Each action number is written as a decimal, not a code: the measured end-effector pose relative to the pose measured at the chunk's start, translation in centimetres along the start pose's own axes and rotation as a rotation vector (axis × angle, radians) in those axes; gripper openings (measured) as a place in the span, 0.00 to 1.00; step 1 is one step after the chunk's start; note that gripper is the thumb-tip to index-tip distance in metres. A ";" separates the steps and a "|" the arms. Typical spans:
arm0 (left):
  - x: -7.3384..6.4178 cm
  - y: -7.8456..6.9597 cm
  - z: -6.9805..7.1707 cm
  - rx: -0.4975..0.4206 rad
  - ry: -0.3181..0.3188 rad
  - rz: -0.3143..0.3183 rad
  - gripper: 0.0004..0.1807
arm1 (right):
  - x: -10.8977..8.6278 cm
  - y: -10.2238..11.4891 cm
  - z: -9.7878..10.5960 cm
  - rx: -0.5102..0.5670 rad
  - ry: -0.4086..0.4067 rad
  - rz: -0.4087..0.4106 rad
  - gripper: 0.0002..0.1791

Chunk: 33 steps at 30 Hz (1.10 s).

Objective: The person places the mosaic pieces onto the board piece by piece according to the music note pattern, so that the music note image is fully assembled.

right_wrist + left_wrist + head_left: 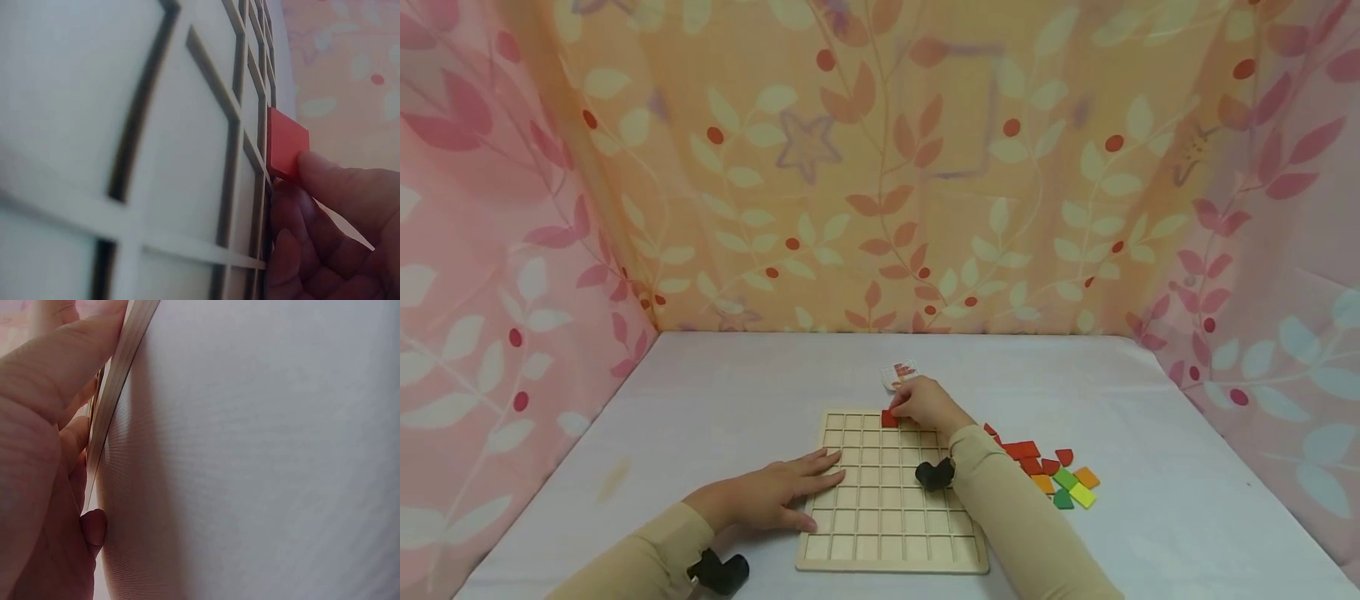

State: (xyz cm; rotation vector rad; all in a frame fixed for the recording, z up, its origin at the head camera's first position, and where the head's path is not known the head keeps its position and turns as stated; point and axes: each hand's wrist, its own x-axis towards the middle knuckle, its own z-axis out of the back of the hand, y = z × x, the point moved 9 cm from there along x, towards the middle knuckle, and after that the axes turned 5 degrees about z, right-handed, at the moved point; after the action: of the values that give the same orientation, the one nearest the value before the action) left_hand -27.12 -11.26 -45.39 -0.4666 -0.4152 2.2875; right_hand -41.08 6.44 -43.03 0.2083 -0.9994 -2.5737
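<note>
A pale wooden board divided into small square cells lies on the white table. Between thumb and fingers, my right hand pinches a red square tile at the board's far row. The right wrist view shows this tile tilted against the grid ridges, the thumb on its face; whether it sits down in a cell I cannot tell. My left hand rests with spread, fairly straight fingers over the board's left edge. In the left wrist view, the thumb touches the board's side.
Right of the board, partly behind my right forearm, lie several loose tiles: red pieces, orange, green and yellow. A small printed card lies beyond the board. Patterned cloth hangs behind the table and at both sides.
</note>
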 end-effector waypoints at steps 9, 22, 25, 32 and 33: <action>-0.3 0.2 0.0 0.008 -0.011 -0.001 0.40 | 0.0 0.4 -0.2 -0.023 0.017 0.000 0.03; -0.3 0.3 0.1 0.006 -0.006 -0.004 0.40 | -0.3 0.0 -0.3 0.034 0.049 0.003 0.04; -0.2 0.2 0.1 0.005 -0.009 -0.017 0.40 | -0.4 -0.1 0.2 0.042 0.048 0.022 0.03; 0.0 0.4 -0.3 -0.010 0.013 0.006 0.41 | -0.8 -1.9 2.5 0.049 0.014 0.001 0.04; 0.0 0.3 -0.3 -0.010 0.012 0.006 0.41 | -0.9 -2.2 2.9 0.045 0.012 -0.006 0.04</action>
State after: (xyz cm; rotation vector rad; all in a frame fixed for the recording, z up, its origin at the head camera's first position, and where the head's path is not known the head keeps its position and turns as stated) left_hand -27.20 -11.38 -45.84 -0.4872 -0.4200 2.2885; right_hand -41.68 10.07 -42.39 0.2389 -1.0544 -2.5537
